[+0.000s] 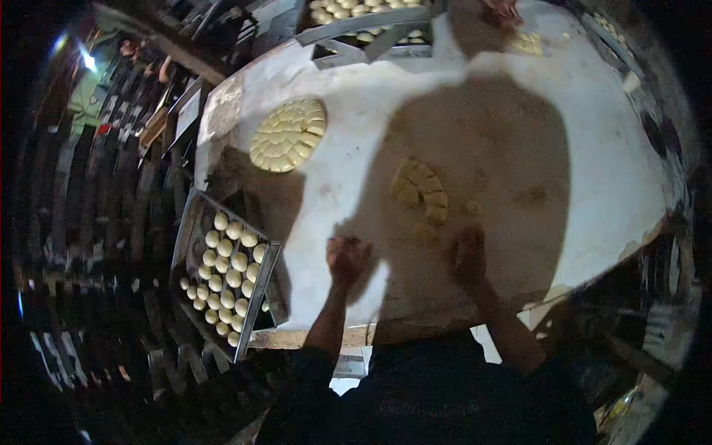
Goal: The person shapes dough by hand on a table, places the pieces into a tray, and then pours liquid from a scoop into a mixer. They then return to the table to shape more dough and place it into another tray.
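My left hand (pixel 348 258) is low over the pale tabletop with its fingers curled, and whatever may be under it is hidden. On the right, in my body's shadow, my right hand (pixel 469 256) is also curled down at the table; its palm side does not show. Ahead of and between the hands lies a cut slab of dough (pixel 420 190), divided into blocks. A small dough piece (pixel 472 208) sits just beyond my right hand, and another dough piece (pixel 424 235) lies between the hands.
A tray (pixel 268 271) of several round dough balls (pixel 225 247) stands at the table's left edge. Farther off is a scored dough disc (pixel 289 135). More dough balls (pixel 356 10) fill a tray at the back. Another person's hand (pixel 504 10) is near cut dough (pixel 527 43).
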Available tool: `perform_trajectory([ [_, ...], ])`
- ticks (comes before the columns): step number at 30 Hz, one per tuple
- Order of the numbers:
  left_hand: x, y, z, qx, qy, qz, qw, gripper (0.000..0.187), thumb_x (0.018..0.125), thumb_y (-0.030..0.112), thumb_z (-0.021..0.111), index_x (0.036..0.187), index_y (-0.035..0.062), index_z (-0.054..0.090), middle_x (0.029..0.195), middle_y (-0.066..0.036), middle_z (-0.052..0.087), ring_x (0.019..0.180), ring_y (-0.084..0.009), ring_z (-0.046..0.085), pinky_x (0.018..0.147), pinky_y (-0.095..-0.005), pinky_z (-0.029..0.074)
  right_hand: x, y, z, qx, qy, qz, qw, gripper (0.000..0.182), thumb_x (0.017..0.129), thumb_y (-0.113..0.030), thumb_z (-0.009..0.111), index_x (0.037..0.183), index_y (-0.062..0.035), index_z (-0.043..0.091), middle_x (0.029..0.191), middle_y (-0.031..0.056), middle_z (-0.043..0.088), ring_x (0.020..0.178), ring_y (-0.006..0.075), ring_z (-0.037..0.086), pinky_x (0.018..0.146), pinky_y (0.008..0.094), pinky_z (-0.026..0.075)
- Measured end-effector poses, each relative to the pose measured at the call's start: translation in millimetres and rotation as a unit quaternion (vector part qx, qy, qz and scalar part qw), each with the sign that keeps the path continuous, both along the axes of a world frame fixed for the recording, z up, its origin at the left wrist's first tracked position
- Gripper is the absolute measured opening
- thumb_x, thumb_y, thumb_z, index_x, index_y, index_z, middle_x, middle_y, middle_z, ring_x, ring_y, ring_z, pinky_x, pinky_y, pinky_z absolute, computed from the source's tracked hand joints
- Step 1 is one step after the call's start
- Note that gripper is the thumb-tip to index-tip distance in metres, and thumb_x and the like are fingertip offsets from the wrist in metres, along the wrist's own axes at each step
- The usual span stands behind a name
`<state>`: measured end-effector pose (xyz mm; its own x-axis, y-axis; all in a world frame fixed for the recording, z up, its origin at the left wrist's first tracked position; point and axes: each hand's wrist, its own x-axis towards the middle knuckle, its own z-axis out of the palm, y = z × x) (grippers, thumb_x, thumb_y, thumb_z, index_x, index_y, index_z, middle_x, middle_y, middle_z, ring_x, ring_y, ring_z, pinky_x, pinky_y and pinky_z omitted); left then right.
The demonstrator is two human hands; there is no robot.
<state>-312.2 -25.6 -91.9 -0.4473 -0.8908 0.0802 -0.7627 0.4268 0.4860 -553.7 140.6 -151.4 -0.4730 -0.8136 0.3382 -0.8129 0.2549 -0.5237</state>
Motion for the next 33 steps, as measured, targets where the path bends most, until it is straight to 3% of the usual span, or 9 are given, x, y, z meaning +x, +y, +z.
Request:
perform_trajectory([
  [4,70,31,-42,-0.18,-0.008,-0.219,0.959,0.016,0.081,0.021,0.064,0.089,0.0073,0.062,0.087,-0.014,0.062,0.088,-0.0309,0.059,0.089,-0.0503,0.042,-17,78,-16,0.14,0.061,0.134,0.979,0.03,0.087,-0.02,0.055,0.105,0.0037,0.05,0.114,0.0254,0.048,0.112,0.0452,0.043,0.103,0.057,0.026],
  [7,128,-5,-47,-0.018,-0.111,-0.122,0.986,0.013,0.082,0.018,0.063,0.09,0.008,0.063,0.094,-0.013,0.064,0.094,-0.0295,0.06,0.094,-0.0519,0.039,-75,65,-10,0.052,0.047,0.049,0.996,0.02,0.083,-0.017,0.057,0.093,-0.0019,0.049,0.101,0.0186,0.049,0.103,0.0387,0.047,0.093,0.0522,0.034],
  [10,108,-61,-74,-0.217,-0.019,-0.111,0.97,0.015,0.076,0.016,0.064,0.09,0.0097,0.065,0.09,-0.01,0.066,0.09,-0.0293,0.062,0.095,-0.0422,0.041,-78,14,-17,0.038,0.094,-0.049,0.994,0.024,0.08,-0.017,0.061,0.096,-0.0024,0.051,0.102,0.0158,0.052,0.102,0.0363,0.047,0.088,0.0486,0.035],
  [13,50,-68,-91,0.176,0.159,-0.055,0.97,0.02,0.078,0.016,0.061,0.097,0.0107,0.065,0.108,-0.011,0.061,0.107,-0.0285,0.054,0.096,-0.0407,0.04,-51,-21,-26,0.036,0.012,-0.202,0.979,0.026,0.081,-0.019,0.063,0.098,-0.0023,0.054,0.103,0.0134,0.055,0.102,0.0337,0.049,0.089,0.0455,0.036],
  [14,33,-57,-32,0.098,-0.064,-0.099,0.988,0.021,0.08,0.016,0.059,0.1,0.0106,0.064,0.116,-0.011,0.058,0.115,-0.0279,0.05,0.097,-0.0411,0.039,-32,-15,-21,0.017,0.071,-0.134,0.988,0.024,0.085,-0.021,0.061,0.098,-0.0024,0.055,0.104,0.0138,0.055,0.102,0.0327,0.049,0.091,0.0448,0.036],
  [19,105,30,-46,0.178,0.04,-0.254,0.95,0.033,0.087,0.015,0.058,0.118,0.005,0.055,0.131,-0.016,0.048,0.128,-0.0312,0.039,0.106,-0.0436,0.033,3,59,10,0.013,0.084,0.011,0.996,0.036,0.094,-0.033,0.052,0.095,0.0017,0.063,0.09,0.0153,0.062,0.088,0.0272,0.06,0.081,0.0397,0.048],
  [23,216,8,65,0.242,0.051,-0.266,0.932,0.034,0.092,0.019,0.051,0.124,0.0059,0.049,0.132,-0.018,0.046,0.127,-0.0318,0.041,0.106,-0.0475,0.034,-47,76,68,0.209,-0.395,-0.028,0.894,0.036,0.095,-0.03,0.048,0.087,0.0007,0.064,0.055,0.004,0.058,0.041,0.0172,0.05,0.036,0.0293,0.038],
  [29,413,-159,159,-0.184,0.023,-0.011,0.983,0.026,0.078,0.01,0.06,0.103,0.0008,0.061,0.11,-0.021,0.057,0.103,-0.041,0.051,0.092,-0.0405,0.042,168,-157,170,0.239,-0.24,0.168,0.926,0.043,0.093,-0.021,0.052,0.132,-0.0037,0.043,0.133,0.0128,0.047,0.117,0.0256,0.05,0.094,0.0398,0.046],
  [33,506,-250,89,-0.01,-0.059,0.15,0.987,0.034,0.076,0.009,0.062,0.109,0.0032,0.06,0.106,-0.021,0.061,0.102,-0.0402,0.056,0.093,-0.0428,0.044,403,-291,237,0.029,-0.307,0.439,0.844,0.04,0.09,-0.017,0.059,0.125,-0.0011,0.046,0.109,0.0161,0.061,0.098,0.0213,0.061,0.087,0.0334,0.048],
])
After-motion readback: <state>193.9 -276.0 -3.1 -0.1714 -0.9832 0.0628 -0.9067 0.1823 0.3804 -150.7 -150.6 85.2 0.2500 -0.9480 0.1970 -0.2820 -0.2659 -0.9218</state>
